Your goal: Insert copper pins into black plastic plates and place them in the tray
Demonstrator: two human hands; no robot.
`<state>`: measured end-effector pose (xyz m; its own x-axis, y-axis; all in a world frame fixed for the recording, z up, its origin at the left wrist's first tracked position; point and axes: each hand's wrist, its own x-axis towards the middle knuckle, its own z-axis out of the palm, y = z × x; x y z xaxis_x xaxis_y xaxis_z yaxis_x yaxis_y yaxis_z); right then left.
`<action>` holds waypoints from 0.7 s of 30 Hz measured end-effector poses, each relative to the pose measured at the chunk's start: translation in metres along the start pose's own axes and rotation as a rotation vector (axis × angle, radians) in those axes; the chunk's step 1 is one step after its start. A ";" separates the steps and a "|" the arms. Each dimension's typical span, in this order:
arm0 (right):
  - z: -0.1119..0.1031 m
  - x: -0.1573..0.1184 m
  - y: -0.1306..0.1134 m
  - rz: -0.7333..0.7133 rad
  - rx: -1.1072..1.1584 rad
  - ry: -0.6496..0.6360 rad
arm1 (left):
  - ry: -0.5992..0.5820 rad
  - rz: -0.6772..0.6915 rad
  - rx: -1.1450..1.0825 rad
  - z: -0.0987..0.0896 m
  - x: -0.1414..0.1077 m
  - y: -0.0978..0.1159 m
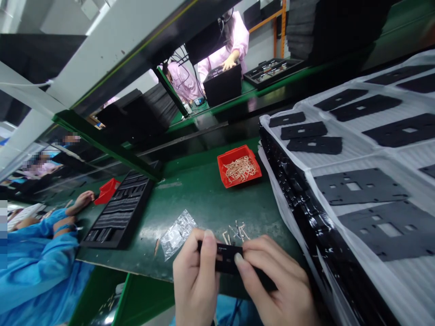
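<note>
Between my two hands is a black flat plate [226, 259] with small cut-outs, held above the front of the green bench. My left hand [197, 276] grips its left end, thumb on the face. At its right end my right hand [275, 276] pinches it between thumb and fingers. Just beyond the plate lie several small pale, thin bent pieces [237, 232] on the bench. Left of them is a crumpled clear plastic bag [177, 233]. The back of the plate and some fingertips are hidden.
A red bin [239, 166] of pale thin pieces stands on the green bench [200, 199]. At right, a large white-lined tray [322, 165] carries several black plates [362, 185]. Leftward are a black slotted tray [118, 217] and a co-worker's blue sleeve [44, 262].
</note>
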<state>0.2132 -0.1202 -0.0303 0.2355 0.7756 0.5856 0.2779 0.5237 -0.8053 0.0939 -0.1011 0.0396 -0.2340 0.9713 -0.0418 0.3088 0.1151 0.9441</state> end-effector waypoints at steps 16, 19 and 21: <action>0.003 0.004 0.012 -0.198 -0.269 0.155 | -0.083 0.229 0.195 -0.008 0.000 -0.016; 0.005 0.001 0.012 -0.113 -0.169 0.118 | -0.104 0.374 0.277 -0.010 0.000 -0.020; 0.005 -0.001 0.012 -0.059 -0.120 0.098 | -0.144 0.497 0.320 -0.012 0.000 -0.022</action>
<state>0.2116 -0.1129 -0.0407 0.3032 0.7039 0.6423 0.4021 0.5165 -0.7560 0.0759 -0.1062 0.0227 0.1296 0.9405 0.3139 0.6162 -0.3245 0.7176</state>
